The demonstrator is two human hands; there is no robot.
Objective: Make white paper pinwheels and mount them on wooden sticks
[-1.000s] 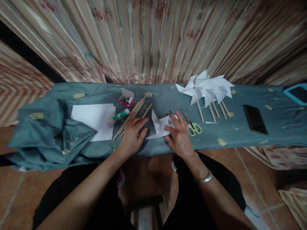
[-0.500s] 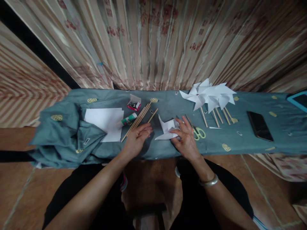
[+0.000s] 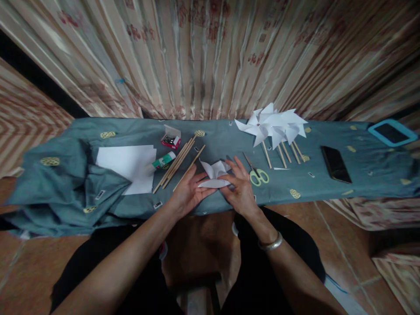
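pinching the near edge of a folded white paper [image 3: 215,169], the right hand [image 3: 239,186] has its thumb and index finger closed on it, the other fingers raised a little behind. the left hand [image 3: 189,192] meets the same piece from the other side, palm partly upturned, its grip spread, with fingertips reaching along and under the paper's near left edge. the paper sits between the two hands, over the near half of a worktop [image 3: 218,140] covered in teal cloth, its pointed corners curling upward.

just beyond the left hand lies a single wooden stick [image 3: 193,161], beside a bundle of sticks [image 3: 177,164]. farther left are a green and white glue stick [image 3: 164,160] and a stack of white sheets [image 3: 126,162], partly covered by a fold of the cloth; an open small box [image 3: 171,139] with metal bits inside stands behind. near the right hand, green-handled scissors [image 3: 257,174] lie with their blades pointing away. past them rest a thin paper sliver [image 3: 281,169], several white pinwheels [image 3: 275,122] on sticks, overlapping, and a dark phone [image 3: 336,164].
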